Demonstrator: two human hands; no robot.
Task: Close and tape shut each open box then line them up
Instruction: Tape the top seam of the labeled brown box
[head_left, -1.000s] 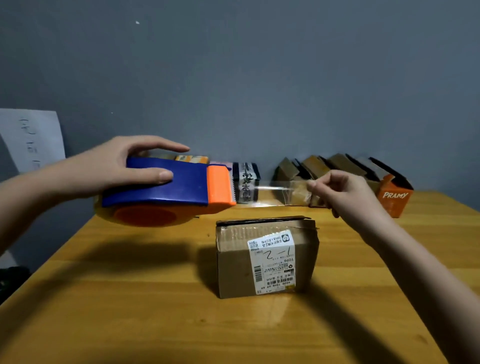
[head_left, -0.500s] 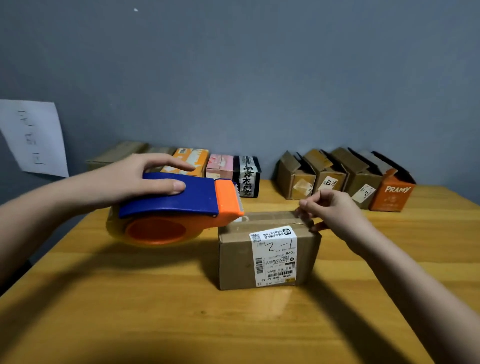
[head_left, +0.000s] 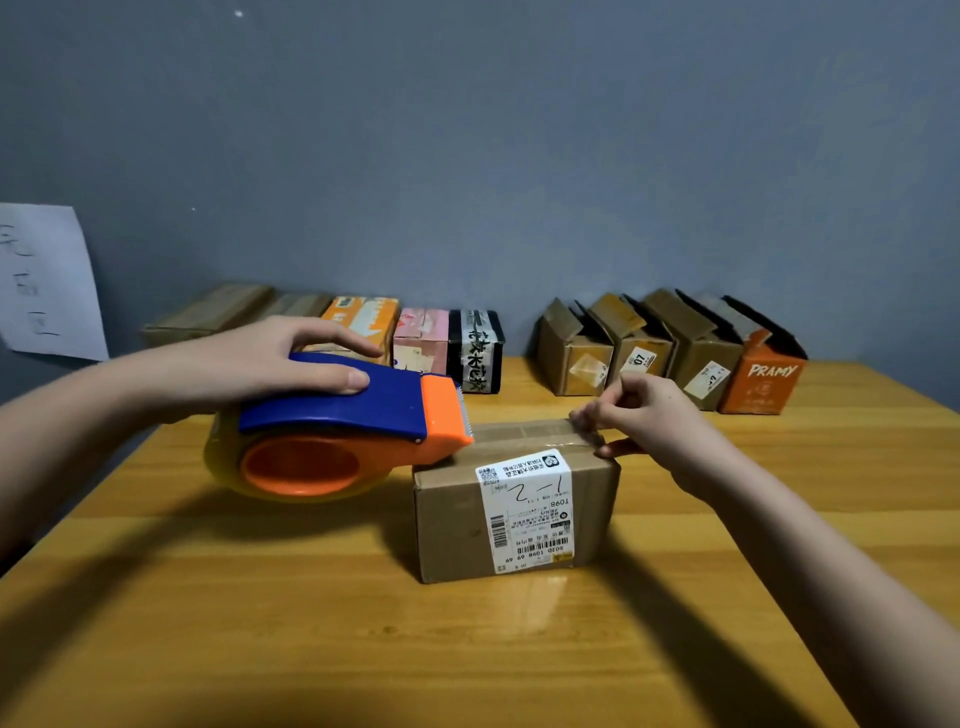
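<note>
A small brown cardboard box (head_left: 452, 519) with a white shipping label stands closed in the middle of the wooden table (head_left: 260, 623). Clear tape (head_left: 524, 434) lies along its top. My left hand (head_left: 270, 364) grips a blue and orange tape dispenser (head_left: 337, 431), whose orange nose touches the box's top left edge. At the box's top right corner my right hand (head_left: 639, 415) pinches the tape end, thumb against the box's right side.
Along the wall at the back left stands a row of closed boxes (head_left: 421, 343). At the back right stand several open boxes (head_left: 623, 348), the last an orange one (head_left: 763, 384). A white paper sheet (head_left: 47, 280) hangs on the left wall.
Both hands came down from above the box. The tape stretched between dispenser and right hand now lies on the box top, and the dispenser nose has reached the box's left edge.
</note>
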